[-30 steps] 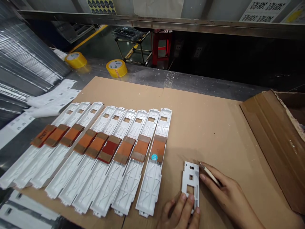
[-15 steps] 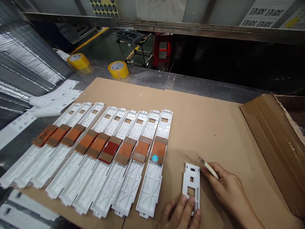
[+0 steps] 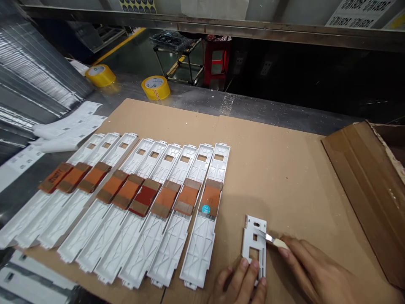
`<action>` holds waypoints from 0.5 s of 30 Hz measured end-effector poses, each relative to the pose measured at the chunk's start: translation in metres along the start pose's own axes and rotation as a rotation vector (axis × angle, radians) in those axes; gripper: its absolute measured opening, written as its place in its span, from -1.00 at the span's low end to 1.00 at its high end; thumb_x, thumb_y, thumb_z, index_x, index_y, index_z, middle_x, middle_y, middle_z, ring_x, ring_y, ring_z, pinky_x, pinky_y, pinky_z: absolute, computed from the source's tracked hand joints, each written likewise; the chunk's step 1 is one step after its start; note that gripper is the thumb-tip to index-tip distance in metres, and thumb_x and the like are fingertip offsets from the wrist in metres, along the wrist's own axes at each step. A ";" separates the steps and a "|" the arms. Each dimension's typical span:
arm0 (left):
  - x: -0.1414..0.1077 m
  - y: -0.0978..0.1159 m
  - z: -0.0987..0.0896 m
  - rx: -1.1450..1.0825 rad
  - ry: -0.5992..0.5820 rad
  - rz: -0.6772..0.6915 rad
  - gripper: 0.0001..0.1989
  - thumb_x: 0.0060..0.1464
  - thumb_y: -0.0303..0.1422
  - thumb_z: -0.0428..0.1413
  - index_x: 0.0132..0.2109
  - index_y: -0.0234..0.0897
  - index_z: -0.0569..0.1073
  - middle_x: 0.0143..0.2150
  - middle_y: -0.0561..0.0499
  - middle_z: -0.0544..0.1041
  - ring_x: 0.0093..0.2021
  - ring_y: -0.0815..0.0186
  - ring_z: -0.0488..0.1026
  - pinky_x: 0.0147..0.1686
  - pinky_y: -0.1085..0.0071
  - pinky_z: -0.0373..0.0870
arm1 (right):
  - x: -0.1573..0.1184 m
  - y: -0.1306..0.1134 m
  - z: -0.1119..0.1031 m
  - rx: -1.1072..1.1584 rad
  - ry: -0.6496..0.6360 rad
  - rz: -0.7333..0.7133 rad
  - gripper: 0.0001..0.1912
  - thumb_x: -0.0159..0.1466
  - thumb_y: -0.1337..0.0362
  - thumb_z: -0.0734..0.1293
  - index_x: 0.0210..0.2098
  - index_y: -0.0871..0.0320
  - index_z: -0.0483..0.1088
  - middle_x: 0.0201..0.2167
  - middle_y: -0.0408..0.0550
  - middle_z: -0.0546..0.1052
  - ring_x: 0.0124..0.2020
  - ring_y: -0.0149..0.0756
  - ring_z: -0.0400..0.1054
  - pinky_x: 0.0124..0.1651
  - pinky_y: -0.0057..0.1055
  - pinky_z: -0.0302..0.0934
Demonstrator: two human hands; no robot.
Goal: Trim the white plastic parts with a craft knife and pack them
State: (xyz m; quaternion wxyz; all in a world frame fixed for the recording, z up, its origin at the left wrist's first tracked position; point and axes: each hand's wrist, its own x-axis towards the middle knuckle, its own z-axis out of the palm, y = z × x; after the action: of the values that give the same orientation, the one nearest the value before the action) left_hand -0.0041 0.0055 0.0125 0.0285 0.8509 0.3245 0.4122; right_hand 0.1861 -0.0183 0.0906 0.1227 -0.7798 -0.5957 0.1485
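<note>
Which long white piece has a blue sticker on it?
The rightmost white plastic frame in the row, nearest the hands; a round blue sticker sits on its brown tape. The others have none.
</note>
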 end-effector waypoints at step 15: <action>0.001 -0.001 -0.002 0.002 -0.002 -0.002 -0.71 0.12 -0.44 -0.06 -0.32 -0.09 0.55 -0.11 0.15 0.58 0.01 0.38 0.43 0.03 0.35 0.23 | -0.004 -0.012 0.005 -0.278 0.113 -0.138 -0.61 0.38 0.05 0.01 -0.37 -0.02 0.36 -0.56 -0.29 0.49 -0.62 -0.37 0.43 -0.76 -0.51 0.19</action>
State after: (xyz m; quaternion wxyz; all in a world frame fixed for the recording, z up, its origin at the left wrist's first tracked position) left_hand -0.0053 0.0065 0.0145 0.0284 0.8509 0.3257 0.4112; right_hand 0.1731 -0.0187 0.0908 0.0569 -0.7534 -0.6549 0.0118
